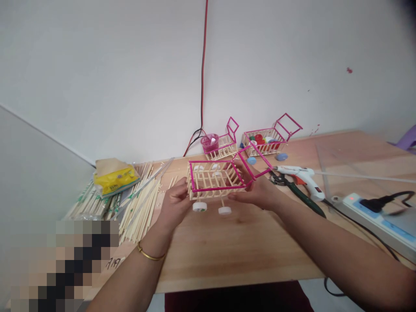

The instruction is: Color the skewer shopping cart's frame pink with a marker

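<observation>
A small cart model (pixel 215 178) made of pale wooden sticks with pink trim and white bottle-cap wheels is held a little above the wooden table (pixel 240 247). My left hand (pixel 175 204) grips its left end, fingers curled under the basket. My right hand (pixel 260 188) grips the right end near the pink handle frame. Two of its wheels hang below, between my hands.
Two more stick carts (pixel 224 145) (pixel 269 141) stand by the wall, one holding coloured caps. A white glue gun (pixel 303 177), pliers (pixel 295 190) and a power strip (pixel 373 214) lie at right. Bundles of sticks (pixel 136 208) and a yellow packet (pixel 114 178) lie at left.
</observation>
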Action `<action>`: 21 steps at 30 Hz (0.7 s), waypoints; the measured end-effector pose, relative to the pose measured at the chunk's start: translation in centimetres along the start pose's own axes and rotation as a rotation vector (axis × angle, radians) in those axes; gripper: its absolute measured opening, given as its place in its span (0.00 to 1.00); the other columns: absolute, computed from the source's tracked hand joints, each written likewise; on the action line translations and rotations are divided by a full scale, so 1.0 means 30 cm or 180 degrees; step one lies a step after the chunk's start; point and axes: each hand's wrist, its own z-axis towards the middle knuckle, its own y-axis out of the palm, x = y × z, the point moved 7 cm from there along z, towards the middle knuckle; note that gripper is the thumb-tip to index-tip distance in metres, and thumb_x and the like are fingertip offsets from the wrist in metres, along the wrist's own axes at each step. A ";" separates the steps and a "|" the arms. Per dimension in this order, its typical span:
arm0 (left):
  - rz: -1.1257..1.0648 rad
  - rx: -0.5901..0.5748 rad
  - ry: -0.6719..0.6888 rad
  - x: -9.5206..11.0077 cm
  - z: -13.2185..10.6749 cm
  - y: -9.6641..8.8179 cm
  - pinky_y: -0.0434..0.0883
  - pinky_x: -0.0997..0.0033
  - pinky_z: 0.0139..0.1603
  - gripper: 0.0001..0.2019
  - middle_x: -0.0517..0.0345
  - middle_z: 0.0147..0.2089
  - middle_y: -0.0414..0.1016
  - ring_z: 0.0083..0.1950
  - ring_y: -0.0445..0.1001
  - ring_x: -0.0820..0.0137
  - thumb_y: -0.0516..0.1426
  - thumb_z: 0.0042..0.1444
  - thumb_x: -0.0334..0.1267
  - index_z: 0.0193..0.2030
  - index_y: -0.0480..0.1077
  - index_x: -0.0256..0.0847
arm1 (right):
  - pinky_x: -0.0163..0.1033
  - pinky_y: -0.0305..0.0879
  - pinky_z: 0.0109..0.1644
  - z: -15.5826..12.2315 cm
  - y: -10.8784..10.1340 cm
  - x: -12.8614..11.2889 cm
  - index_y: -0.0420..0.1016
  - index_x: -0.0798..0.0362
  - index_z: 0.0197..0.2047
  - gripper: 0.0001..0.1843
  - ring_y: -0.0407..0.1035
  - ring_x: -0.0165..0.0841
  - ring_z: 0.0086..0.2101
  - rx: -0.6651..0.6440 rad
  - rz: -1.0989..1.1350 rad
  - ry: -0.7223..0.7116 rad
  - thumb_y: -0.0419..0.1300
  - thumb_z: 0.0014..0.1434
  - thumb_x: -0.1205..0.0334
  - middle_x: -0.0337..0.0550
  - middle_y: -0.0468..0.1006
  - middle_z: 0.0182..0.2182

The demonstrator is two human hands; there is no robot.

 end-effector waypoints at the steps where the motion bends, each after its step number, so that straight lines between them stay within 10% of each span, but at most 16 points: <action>1: -0.0077 0.0014 -0.0054 -0.008 -0.001 0.002 0.69 0.68 0.41 0.07 0.55 0.32 0.74 0.38 0.72 0.66 0.65 0.49 0.41 0.27 0.78 0.40 | 0.46 0.72 0.54 0.000 0.001 0.002 0.59 0.42 0.62 0.43 0.69 0.43 0.54 0.0000 0.0029 -0.0015 0.72 0.46 0.56 0.46 0.71 0.55; 9: -0.0739 0.0011 -0.0567 -0.074 -0.001 0.020 0.71 0.70 0.41 0.12 0.51 0.42 0.79 0.47 0.75 0.61 0.69 0.40 0.35 0.35 0.80 0.40 | 0.44 0.71 0.55 0.003 0.010 -0.015 0.59 0.44 0.64 0.45 0.69 0.42 0.55 -0.0032 0.0170 0.0012 0.73 0.46 0.59 0.46 0.73 0.54; 21: -0.1746 -0.0007 -0.1161 -0.109 -0.012 0.071 0.72 0.72 0.37 0.15 0.56 0.33 0.80 0.34 0.77 0.69 0.70 0.34 0.29 0.34 0.80 0.39 | 0.46 0.68 0.59 0.003 0.017 0.006 0.60 0.45 0.63 0.44 0.68 0.42 0.56 -0.0061 0.0289 0.0037 0.73 0.46 0.58 0.47 0.73 0.55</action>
